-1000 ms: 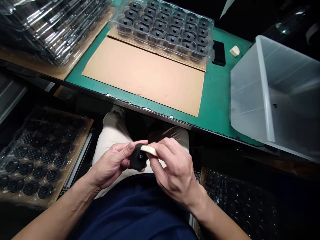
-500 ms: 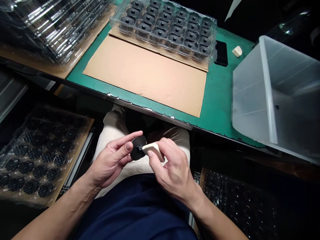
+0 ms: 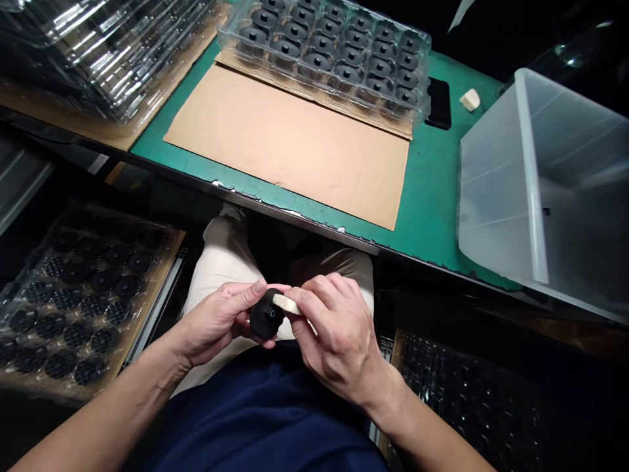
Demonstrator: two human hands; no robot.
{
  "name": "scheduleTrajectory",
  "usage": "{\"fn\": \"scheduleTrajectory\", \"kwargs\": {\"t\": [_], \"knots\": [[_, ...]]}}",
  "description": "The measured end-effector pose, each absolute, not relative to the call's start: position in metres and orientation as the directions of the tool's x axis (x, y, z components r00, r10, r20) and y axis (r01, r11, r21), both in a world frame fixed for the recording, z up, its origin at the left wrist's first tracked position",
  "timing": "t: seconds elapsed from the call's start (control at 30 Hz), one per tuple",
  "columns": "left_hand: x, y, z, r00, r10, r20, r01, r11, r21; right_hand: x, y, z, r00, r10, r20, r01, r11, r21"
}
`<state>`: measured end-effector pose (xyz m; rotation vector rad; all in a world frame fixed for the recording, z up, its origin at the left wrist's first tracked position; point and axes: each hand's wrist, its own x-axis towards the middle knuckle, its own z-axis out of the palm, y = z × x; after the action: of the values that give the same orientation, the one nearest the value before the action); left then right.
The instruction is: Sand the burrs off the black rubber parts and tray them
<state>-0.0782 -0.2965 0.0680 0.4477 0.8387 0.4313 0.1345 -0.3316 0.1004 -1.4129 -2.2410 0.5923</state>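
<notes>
Above my lap, my left hand [image 3: 219, 321] is closed around a round black plastic part [image 3: 264, 318], which has a small raised hub at its centre. The part is tilted so its hub side faces right. My right hand [image 3: 337, 331] pinches a cream-coloured block [image 3: 286, 303], possibly an eraser or sponge. One end of that block lies against the upper right of the black part, near its rim. Fingers hide the rest of the block.
Ahead, a clear tray [image 3: 324, 62] of black round parts sits behind cardboard [image 3: 289, 151] on the green table [image 3: 432, 196]. A phone [image 3: 439, 103], another cream block [image 3: 470, 99] and a translucent bin [image 3: 496, 177] are right; stacked trays [image 3: 113, 59] left. More trays [image 3: 73, 295] lie below.
The black part has turned and dropped slightly in my left hand, whose thumb now rests higher. The cream block has shifted from the hub to near the rim.
</notes>
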Motion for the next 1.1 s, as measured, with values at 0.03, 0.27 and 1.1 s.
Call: {"fn": "scheduleTrajectory", "kwargs": {"t": [0.03, 0.27, 1.1], "knots": [[-0.079, -0.297, 0.067, 0.601, 0.512, -0.614, -0.184, 0.836, 0.517, 0.135, -0.331, 0.100, -0.407, 0.904, 0.128, 0.717, 0.403, -0.568], [-0.075, -0.304, 0.061, 0.655, 0.416, -0.631, -0.191, 0.899, 0.394, 0.139, -0.324, 0.105, -0.544, 0.820, 0.180, 0.587, 0.525, -0.616], [-0.078, -0.303, 0.064, 0.419, 0.737, -0.530, -0.465, 0.676, 0.572, 0.132, -0.321, 0.095, -0.272, 0.945, 0.181, 0.758, 0.327, -0.564]]}}
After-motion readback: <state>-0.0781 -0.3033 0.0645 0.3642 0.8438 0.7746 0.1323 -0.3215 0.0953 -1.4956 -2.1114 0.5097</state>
